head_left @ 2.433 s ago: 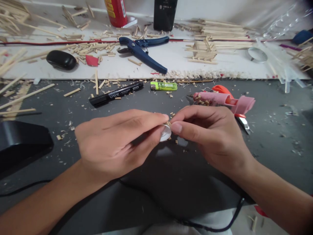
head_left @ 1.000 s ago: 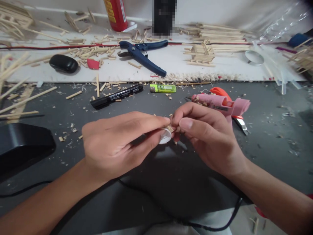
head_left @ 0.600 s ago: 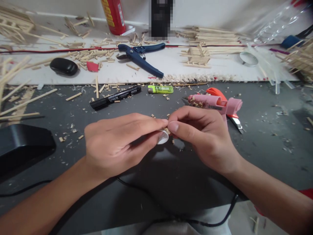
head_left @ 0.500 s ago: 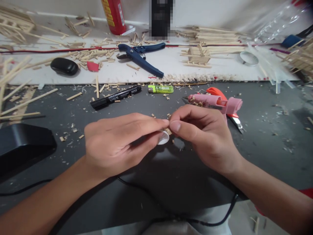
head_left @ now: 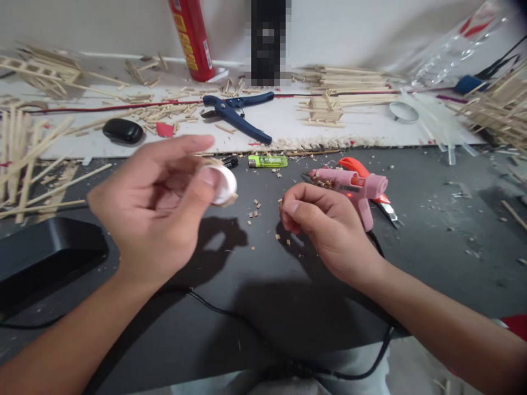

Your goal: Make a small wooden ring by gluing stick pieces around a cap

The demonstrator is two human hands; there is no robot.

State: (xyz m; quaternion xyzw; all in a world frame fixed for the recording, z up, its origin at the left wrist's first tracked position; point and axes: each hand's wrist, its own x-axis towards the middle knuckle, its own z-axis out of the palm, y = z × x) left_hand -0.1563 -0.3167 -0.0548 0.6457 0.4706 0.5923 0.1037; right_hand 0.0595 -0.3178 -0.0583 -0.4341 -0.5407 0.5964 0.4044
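My left hand [head_left: 156, 203] is raised over the dark table, with its thumb inside a small white ring [head_left: 227, 185] and the fingers behind it. Bits of light wood sit on the ring's outer side. My right hand [head_left: 321, 230] is apart from it, its thumb pressed against curled fingers; whether anything small is pinched there is hidden. Just behind the right hand lies a pink hot glue gun [head_left: 341, 180] with a small red light showing. Several tiny wood pieces [head_left: 255, 207] are scattered on the table between my hands.
Behind lie a green lighter [head_left: 267, 161], blue cutters [head_left: 242, 118], a black case [head_left: 122, 130] and an orange-handled knife [head_left: 387, 206]. Wooden sticks [head_left: 37, 164] crowd the left. A black box [head_left: 53, 258] stands near my left arm, and a black cable [head_left: 234, 314] crosses the front.
My hands have come apart. The left one has moved left and up with the white ring, turning so its opening faces me. The right hand stays near the glue gun.
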